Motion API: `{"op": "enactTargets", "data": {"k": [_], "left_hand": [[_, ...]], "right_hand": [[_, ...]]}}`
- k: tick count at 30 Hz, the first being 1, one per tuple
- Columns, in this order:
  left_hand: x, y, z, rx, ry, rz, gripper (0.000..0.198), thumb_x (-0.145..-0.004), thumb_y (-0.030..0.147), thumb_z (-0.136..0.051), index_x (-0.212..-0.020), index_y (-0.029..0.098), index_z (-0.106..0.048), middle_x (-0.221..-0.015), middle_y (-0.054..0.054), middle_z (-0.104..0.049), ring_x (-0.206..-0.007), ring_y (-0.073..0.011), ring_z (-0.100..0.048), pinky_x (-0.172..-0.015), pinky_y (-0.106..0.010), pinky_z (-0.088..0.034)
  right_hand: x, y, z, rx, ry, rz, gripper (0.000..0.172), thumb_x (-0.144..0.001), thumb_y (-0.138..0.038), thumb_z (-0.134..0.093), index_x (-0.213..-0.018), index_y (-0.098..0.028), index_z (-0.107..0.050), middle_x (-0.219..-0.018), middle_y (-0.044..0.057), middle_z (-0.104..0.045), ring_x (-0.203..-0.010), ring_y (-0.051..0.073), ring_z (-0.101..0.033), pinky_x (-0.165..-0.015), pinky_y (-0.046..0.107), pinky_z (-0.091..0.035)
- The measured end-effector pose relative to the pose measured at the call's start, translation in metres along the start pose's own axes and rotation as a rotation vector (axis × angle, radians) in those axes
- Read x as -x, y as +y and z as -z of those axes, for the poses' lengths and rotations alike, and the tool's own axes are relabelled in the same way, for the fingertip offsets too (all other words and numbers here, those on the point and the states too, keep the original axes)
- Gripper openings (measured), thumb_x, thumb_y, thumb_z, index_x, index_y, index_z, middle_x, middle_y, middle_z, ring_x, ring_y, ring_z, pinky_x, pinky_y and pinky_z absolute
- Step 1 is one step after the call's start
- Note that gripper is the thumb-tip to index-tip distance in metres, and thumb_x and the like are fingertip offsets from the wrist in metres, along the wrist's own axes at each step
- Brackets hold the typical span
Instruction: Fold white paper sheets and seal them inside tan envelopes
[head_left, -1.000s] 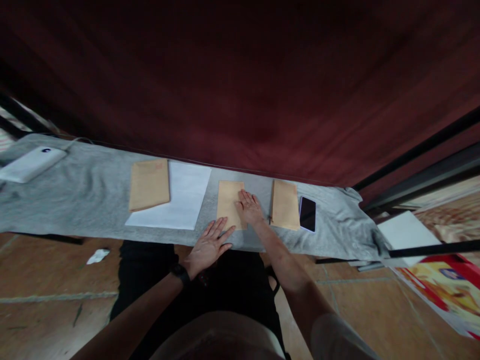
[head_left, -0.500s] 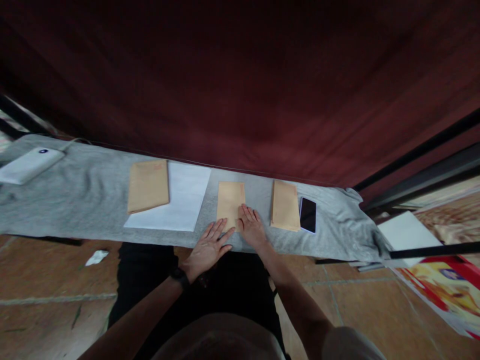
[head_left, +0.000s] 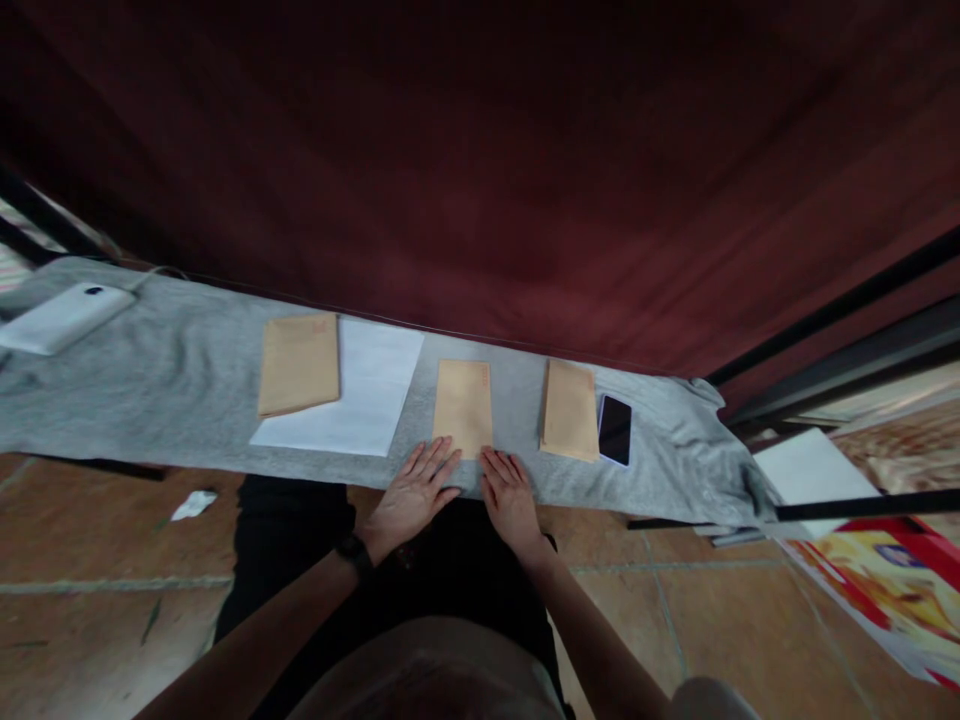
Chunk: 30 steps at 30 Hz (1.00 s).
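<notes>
A brown paper envelope [head_left: 463, 402] with small red print lies flat in front of me on the grey cloth [head_left: 517, 400]. My left hand [head_left: 418, 490] rests open, its fingertips over the envelope's lower left corner. At the lower right corner lies my right hand [head_left: 511, 497], open and flat, fingertips touching or just beside the edge. To the left, a stack of larger brown envelopes [head_left: 300, 365] sits partly on white paper sheets [head_left: 375, 385]. On the right, more small brown envelopes [head_left: 570, 410] lie in a pile.
A phone [head_left: 615, 430] lies beside the right pile. At the far left is a white device [head_left: 67, 318] with a cable. A dark red cloth [head_left: 480, 200] hangs behind the narrow surface. A colourful red and yellow box [head_left: 900, 590] stands on the floor at the right.
My right hand has slid down along the envelope's right side to its lower corner. The left hand stays at the lower left corner.
</notes>
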<state>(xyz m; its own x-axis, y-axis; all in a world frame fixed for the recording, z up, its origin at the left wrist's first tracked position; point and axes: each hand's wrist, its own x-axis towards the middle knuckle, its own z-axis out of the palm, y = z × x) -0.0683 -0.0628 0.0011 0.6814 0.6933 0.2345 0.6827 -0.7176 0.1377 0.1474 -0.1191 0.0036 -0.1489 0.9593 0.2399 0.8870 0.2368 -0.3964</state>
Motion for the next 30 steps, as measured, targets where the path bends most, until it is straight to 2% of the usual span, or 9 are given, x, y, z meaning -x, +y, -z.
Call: {"op": "enactTargets", "data": {"k": [5,11,15,18,21,25,28,30], "left_hand": [[-0.017,0.004,-0.001,0.043,-0.005,0.046,0.055,-0.104,0.046,-0.034,-0.145,0.013,-0.051,-0.154,-0.016,-0.048,-0.146,-0.0247,-0.041,-0.123,-0.044,-0.028],[-0.069,0.009,-0.019,0.089,-0.043,0.016,0.058,-0.104,0.049,-0.031,-0.15,0.017,-0.046,-0.159,-0.012,-0.041,-0.149,-0.0232,-0.036,-0.124,-0.042,-0.024],[-0.101,-0.007,-0.029,0.066,-0.048,0.037,0.059,-0.103,0.045,-0.031,-0.152,0.014,-0.043,-0.162,-0.013,-0.037,-0.151,-0.0242,-0.031,-0.124,-0.043,-0.021],[-0.112,-0.026,-0.03,0.042,-0.013,0.086,0.059,-0.102,0.046,-0.034,-0.152,0.016,-0.043,-0.162,-0.012,-0.035,-0.152,-0.0258,-0.028,-0.124,-0.045,-0.02],[-0.106,-0.04,-0.028,0.016,0.023,0.185,0.06,-0.102,0.046,-0.031,-0.152,0.015,-0.044,-0.161,-0.014,-0.037,-0.152,-0.0263,-0.028,-0.124,-0.047,-0.02],[-0.072,-0.041,-0.025,-0.017,0.077,0.32,0.063,-0.101,0.045,-0.03,-0.151,0.007,-0.043,-0.16,-0.019,-0.037,-0.15,-0.0299,-0.032,-0.123,-0.049,-0.023],[-0.047,-0.033,-0.022,-0.027,0.127,0.335,0.063,-0.101,0.045,-0.031,-0.151,0.009,-0.044,-0.16,-0.02,-0.034,-0.149,-0.0326,-0.033,-0.122,-0.052,-0.024],[-0.039,-0.028,-0.019,-0.032,0.138,0.335,0.062,-0.101,0.044,-0.031,-0.151,0.011,-0.044,-0.161,-0.019,-0.033,-0.149,-0.033,-0.033,-0.122,-0.053,-0.024]], "right_hand": [[0.001,0.0,-0.007,-0.012,0.053,-0.009,0.044,-0.1,-0.018,-0.043,-0.142,-0.02,-0.055,-0.142,0.008,-0.061,-0.133,0.021,-0.052,-0.122,0.046,-0.03],[0.0,0.0,-0.015,-0.037,0.128,0.0,0.043,-0.094,-0.013,-0.049,-0.134,-0.021,-0.061,-0.131,0.008,-0.066,-0.126,0.022,-0.056,-0.121,0.047,-0.03],[-0.002,-0.001,-0.017,-0.025,0.158,-0.006,0.045,-0.093,-0.014,-0.052,-0.137,-0.021,-0.059,-0.132,0.007,-0.066,-0.123,0.021,-0.058,-0.12,0.045,-0.031],[-0.003,-0.002,-0.017,-0.033,0.164,-0.016,0.044,-0.096,-0.013,-0.048,-0.138,-0.023,-0.058,-0.133,0.006,-0.066,-0.124,0.021,-0.058,-0.12,0.045,-0.031],[-0.003,-0.003,-0.016,-0.053,0.163,-0.024,0.045,-0.096,-0.012,-0.047,-0.138,-0.023,-0.057,-0.134,0.006,-0.065,-0.126,0.021,-0.057,-0.12,0.046,-0.031],[-0.005,-0.003,-0.012,-0.091,0.149,-0.049,0.046,-0.094,-0.011,-0.049,-0.137,-0.023,-0.058,-0.133,0.007,-0.065,-0.122,0.022,-0.058,-0.112,0.043,-0.04],[-0.015,-0.004,-0.01,-0.101,0.194,-0.182,0.042,-0.095,-0.011,-0.046,-0.134,-0.021,-0.06,-0.13,0.01,-0.065,-0.118,0.023,-0.06,-0.102,0.041,-0.047],[-0.027,-0.004,-0.01,-0.086,0.215,-0.286,0.039,-0.095,-0.013,-0.047,-0.131,-0.018,-0.062,-0.124,0.013,-0.066,-0.115,0.025,-0.061,-0.1,0.04,-0.049]]}}
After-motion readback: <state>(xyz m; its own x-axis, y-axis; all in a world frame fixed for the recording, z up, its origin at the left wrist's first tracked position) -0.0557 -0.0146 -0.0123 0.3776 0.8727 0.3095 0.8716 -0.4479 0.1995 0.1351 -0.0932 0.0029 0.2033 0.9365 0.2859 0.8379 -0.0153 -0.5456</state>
